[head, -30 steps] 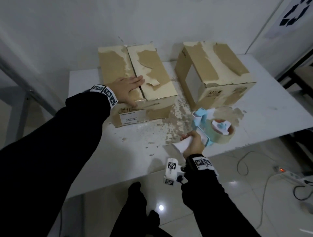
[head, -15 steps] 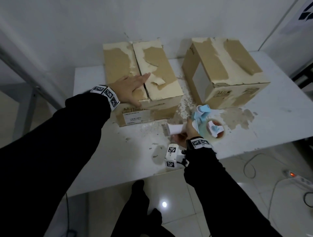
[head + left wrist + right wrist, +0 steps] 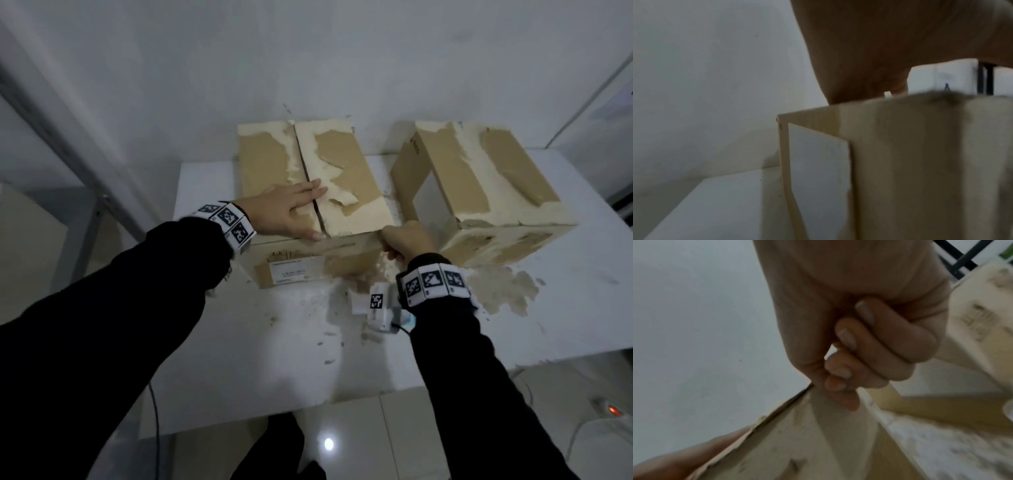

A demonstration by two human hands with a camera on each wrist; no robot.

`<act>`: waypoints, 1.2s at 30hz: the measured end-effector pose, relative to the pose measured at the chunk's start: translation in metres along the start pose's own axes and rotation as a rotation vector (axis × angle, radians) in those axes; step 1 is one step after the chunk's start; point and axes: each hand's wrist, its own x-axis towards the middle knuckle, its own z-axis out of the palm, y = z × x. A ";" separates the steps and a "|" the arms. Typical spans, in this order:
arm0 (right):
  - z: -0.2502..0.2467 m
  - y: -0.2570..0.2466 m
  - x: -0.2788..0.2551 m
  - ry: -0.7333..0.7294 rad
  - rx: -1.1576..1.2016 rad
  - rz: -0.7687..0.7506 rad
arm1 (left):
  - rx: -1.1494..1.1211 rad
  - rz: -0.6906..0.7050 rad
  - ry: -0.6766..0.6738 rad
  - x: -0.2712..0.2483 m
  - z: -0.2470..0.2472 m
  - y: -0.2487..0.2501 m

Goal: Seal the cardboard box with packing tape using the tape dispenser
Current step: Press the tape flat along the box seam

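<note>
The left cardboard box (image 3: 342, 178) stands on the white table (image 3: 274, 359), its two top flaps closed along a middle seam. My left hand (image 3: 291, 212) lies flat on it, fingers straight across the seam; the left wrist view shows the palm (image 3: 879, 48) on the box edge (image 3: 900, 162). My right hand (image 3: 404, 240) is curled tight at the box's front right top corner. In the right wrist view its fingers (image 3: 849, 361) pinch what looks like a pale strip of tape (image 3: 838, 426) running down the box front. The dispenser is hidden; a blue bit (image 3: 409, 320) shows under my right wrist.
A second cardboard box (image 3: 496, 178) with torn paper on top stands close to the right. Torn scraps and a brown stain (image 3: 503, 291) cover the table beside my right wrist. A wall is just behind both boxes. A power strip (image 3: 613, 409) and cables lie on the floor at right.
My right hand has moved from the dispenser on the table up and left to the box's front right corner. The dispenser is now out of sight. The left hand has stayed flat on the box.
</note>
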 end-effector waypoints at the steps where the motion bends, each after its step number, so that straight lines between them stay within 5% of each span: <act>1: -0.007 -0.014 0.003 -0.031 -0.086 -0.004 | -0.093 -0.008 0.016 0.004 -0.009 -0.005; 4: -0.026 -0.054 0.011 -0.145 -0.233 -0.026 | -0.336 -0.042 0.015 0.018 -0.035 -0.022; 9: -0.034 -0.127 0.032 -0.005 -0.132 -0.235 | -0.347 -0.108 0.008 0.037 -0.065 -0.044; 14: 0.000 -0.193 0.071 0.057 -0.188 -0.468 | -0.293 -0.238 0.470 0.062 -0.072 -0.070; 16: 0.020 -0.211 0.095 0.026 -0.302 -0.536 | -0.222 -0.324 0.539 0.076 -0.073 -0.085; 23: 0.056 -0.246 0.155 -0.213 -0.855 -0.711 | 0.094 -0.469 0.246 0.102 -0.067 -0.116; 36: 0.088 -0.268 0.211 -0.401 -1.026 -0.708 | 0.194 -0.416 0.490 0.132 -0.072 -0.140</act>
